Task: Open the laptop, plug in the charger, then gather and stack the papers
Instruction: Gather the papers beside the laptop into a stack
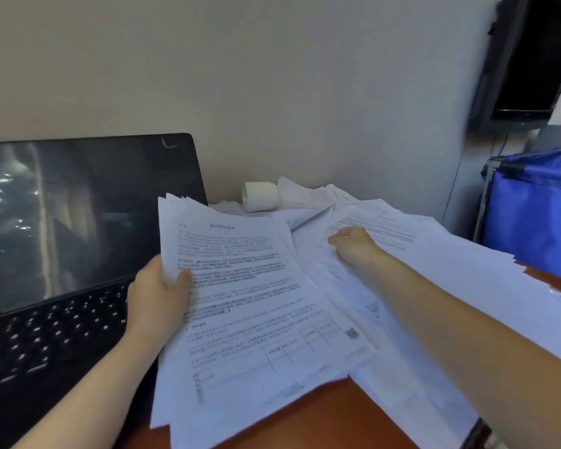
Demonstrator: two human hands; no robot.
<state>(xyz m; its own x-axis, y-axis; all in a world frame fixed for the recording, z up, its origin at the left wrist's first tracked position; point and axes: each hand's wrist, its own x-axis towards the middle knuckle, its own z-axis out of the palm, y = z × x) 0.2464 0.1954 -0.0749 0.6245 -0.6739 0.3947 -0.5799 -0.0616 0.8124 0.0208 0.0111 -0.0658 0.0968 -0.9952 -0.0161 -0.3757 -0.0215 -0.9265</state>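
An open black laptop stands at the left, its screen dark and its keyboard facing me. My left hand grips a sheaf of printed papers by its left edge, thumb on top, holding it over the laptop's right side and the table. More loose papers lie spread across the right of the table. My right hand reaches over them with its fingers curled on a sheet; whether it pinches the sheet is unclear. No charger is visible.
The brown wooden table shows bare at the front. A white paper roll lies by the wall at the back. A blue fabric bin stands to the right, and a dark monitor hangs at the upper right.
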